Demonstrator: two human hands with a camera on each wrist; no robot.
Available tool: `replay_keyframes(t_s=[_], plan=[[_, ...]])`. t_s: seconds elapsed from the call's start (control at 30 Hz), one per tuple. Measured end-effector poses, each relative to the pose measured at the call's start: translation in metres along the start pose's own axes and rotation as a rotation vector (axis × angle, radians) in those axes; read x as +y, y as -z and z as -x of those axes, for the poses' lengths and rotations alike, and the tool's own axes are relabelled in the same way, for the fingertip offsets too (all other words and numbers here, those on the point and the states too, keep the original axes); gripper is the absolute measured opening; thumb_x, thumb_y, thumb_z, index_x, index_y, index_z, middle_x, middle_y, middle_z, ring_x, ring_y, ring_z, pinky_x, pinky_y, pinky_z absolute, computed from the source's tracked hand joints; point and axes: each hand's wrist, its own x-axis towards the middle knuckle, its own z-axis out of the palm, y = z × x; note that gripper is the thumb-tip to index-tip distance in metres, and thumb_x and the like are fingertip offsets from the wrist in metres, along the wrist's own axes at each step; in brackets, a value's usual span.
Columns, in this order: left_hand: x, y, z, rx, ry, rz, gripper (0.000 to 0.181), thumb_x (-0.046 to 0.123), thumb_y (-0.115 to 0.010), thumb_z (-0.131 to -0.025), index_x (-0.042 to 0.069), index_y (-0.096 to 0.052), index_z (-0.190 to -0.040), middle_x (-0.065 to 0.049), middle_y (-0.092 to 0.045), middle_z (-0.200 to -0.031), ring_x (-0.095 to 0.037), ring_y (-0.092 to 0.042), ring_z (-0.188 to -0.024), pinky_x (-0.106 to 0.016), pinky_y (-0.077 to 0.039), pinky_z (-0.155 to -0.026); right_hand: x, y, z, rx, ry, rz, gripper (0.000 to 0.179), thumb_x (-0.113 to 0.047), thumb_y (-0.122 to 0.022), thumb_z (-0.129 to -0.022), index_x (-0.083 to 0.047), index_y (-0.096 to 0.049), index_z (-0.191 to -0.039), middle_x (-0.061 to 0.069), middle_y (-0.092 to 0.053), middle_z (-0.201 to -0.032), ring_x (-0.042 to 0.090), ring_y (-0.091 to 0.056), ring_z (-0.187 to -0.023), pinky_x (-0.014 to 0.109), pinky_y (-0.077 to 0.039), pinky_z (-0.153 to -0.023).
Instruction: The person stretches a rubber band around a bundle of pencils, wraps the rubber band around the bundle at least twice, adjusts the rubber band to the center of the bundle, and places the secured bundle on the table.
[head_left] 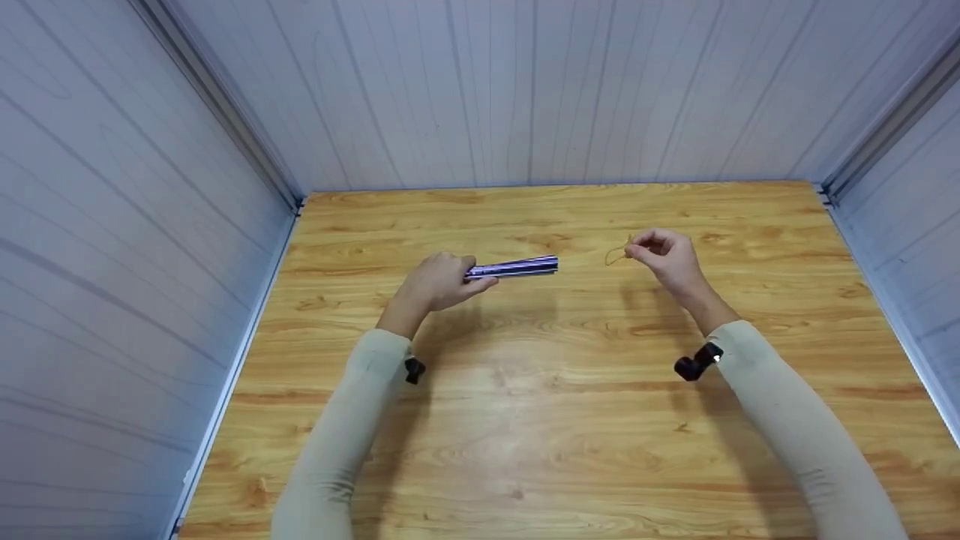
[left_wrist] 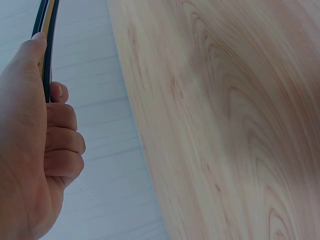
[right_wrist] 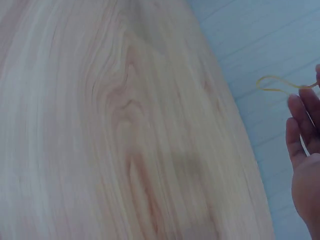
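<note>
My left hand grips a bundle of slim, straight pencil-like sticks above the table, dark and shiny with purple and pale stripes. Its free end points right, towards the other hand. In the left wrist view the sticks look dark with a gold stripe; the fingers curl round them and the thumb lies along them. A thin yellow rubber band dangles from the fingertips of my right hand, apart from the bundle. In the right wrist view the band forms a loose narrow loop, and part of the hand is cut off.
Both hands are over a wood-grain table. Pale panelled walls stand along its back and both sides. A small black camera sits on the right wrist, another on the left.
</note>
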Motion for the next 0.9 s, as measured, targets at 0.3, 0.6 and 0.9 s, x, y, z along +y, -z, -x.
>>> replay_keyframes(t_s=[0.3,0.6,0.9], plan=[[-0.001,0.001,-0.001,0.004,-0.006,-0.01,0.057,0.058,-0.058,-0.114,0.005,-0.065,-0.093,0.002,-0.042,-0.071,-0.014,-0.04,-0.065,-0.03,-0.034,-0.065,-0.007,-0.01,-0.004,-0.006,-0.001,-0.489,0.019,0.004,-0.068,-0.108,-0.004,-0.08,-0.096,0.005,-0.086,-0.087,0.017,-0.085,-0.082,0.029,-0.068,-0.082],[0.0,0.003,-0.002,0.011,0.001,-0.008,0.059,0.059,-0.059,-0.114,0.003,-0.068,-0.098,0.002,-0.043,-0.072,-0.014,-0.042,-0.066,-0.031,-0.036,-0.065,-0.009,-0.012,0.0,-0.185,-0.057,-0.624,0.04,0.0,-0.038,-0.117,-0.009,-0.073,-0.099,0.011,-0.088,-0.095,0.024,-0.088,-0.088,0.029,-0.067,-0.071],[-0.001,0.008,0.0,0.012,0.009,-0.011,0.059,0.058,-0.059,-0.114,0.002,-0.07,-0.101,0.002,-0.044,-0.072,-0.015,-0.043,-0.067,-0.033,-0.038,-0.067,-0.008,-0.016,0.0,-0.228,-0.04,-0.346,0.047,0.018,-0.053,-0.109,-0.001,-0.071,-0.148,-0.004,-0.077,-0.148,0.013,-0.082,-0.124,0.022,-0.066,-0.076]])
